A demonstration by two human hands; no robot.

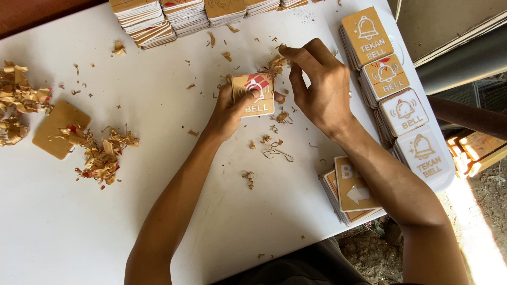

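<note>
Square tan sign plate (254,95) flat, bell-end up, gripped by left hand (232,108); right hand (317,84) pinching peeled film scrap (277,63)

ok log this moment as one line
left hand: holds square sign plaque | right hand: pinches peeled strip above it | white table: scraps, plaque stacks

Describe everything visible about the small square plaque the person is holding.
The plaque is a small, thin square with rounded corners, tan-faced like masking paper, with a cut bell symbol and lettering showing white, plus red patches near its top. It sits tilted just above the white table, face up. The left hand grips it from below, thumb on its face; the right hand pinches a curl of peeled tan film at its upper right corner. Tan scraps lie around it.
</note>
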